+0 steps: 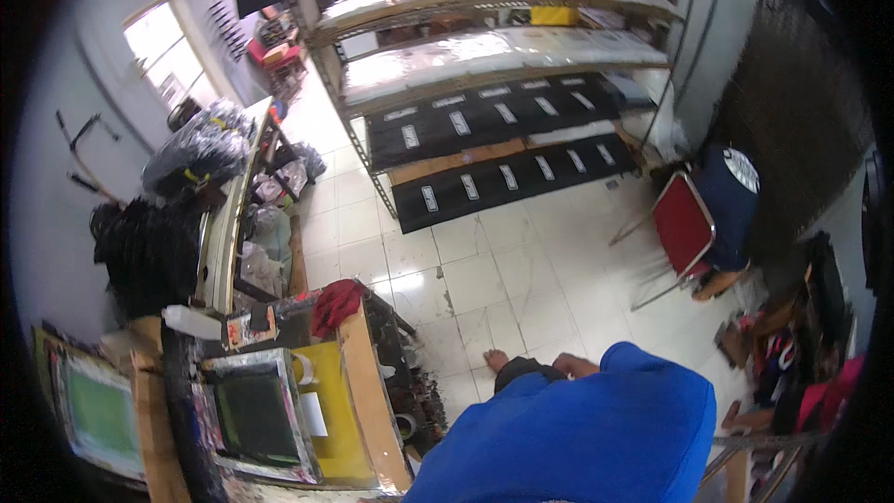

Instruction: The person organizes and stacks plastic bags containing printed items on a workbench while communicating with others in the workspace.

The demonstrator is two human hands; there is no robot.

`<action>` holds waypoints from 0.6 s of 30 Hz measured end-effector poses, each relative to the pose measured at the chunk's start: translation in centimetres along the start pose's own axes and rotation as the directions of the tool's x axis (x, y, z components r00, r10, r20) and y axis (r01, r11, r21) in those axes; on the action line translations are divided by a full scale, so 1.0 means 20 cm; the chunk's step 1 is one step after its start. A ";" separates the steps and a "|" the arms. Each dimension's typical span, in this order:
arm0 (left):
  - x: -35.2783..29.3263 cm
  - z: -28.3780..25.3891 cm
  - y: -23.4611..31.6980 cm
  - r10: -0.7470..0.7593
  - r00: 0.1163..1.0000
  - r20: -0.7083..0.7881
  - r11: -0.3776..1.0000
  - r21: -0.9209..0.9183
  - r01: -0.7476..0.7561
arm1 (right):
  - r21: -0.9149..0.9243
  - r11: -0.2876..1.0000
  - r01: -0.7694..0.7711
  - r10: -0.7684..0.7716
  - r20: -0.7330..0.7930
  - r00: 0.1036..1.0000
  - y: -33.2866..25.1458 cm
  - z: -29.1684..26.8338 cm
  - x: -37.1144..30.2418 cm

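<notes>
Neither of my hands can be made out. A blue shirt (577, 428) fills the lower middle, and dark shorts (524, 371) and a bare foot (495, 359) show beyond it. Beside the shorts is a bare limb (573, 365), too unclear to name. To the left stands a work table with a framed printing screen (256, 405), a yellow board (337, 382), a white card (314, 414) and a dark red cloth (337, 305). A white bottle (193, 321) lies at the table's far end.
A rack ahead carries black strips (512, 177) with white printed patches, below plastic-covered shelves (503, 56). A person in dark blue (728, 196) sits by a red chair (684, 224). Two people stand behind the rack. Plastic bags (200, 149) pile up at left; tiled floor (466, 289) lies between.
</notes>
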State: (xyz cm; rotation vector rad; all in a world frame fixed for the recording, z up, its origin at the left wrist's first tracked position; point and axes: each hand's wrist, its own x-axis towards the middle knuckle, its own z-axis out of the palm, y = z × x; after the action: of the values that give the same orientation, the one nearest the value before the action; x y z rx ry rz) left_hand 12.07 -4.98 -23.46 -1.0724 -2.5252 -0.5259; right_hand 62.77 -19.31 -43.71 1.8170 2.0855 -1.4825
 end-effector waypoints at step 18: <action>0.05 0.14 0.42 0.240 0.957 0.160 0.970 0.008 -0.245 | 0.170 0.800 -0.576 0.598 -0.140 0.789 0.01 -0.72 0.03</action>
State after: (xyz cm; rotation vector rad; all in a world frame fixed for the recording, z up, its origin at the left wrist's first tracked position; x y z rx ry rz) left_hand 17.05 2.39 -23.77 -1.4404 -2.4731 -0.3493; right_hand 70.47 -9.77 -36.23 2.4259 1.2766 -1.3093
